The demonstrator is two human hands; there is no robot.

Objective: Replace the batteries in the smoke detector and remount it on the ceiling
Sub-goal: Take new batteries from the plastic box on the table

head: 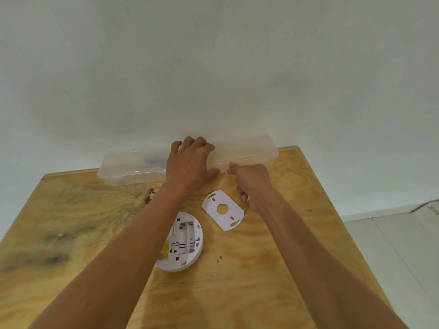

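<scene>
Both hands at clear box

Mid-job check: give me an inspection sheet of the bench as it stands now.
Surface: plywood table, stained, set against a white wall.
Job's things: detector lies back up, battery bay open, no batteries visible; mounting plate lies flat beside it, apart.
Clutter: clear plastic case along the wall edge, something blue inside, unclear.
Grippers: left hand rests over the case, fingers curled on its top; right hand curled at the case's front edge, contents unclear.
Cables: nothing seen.
Surroundings: pale floor at right.
</scene>
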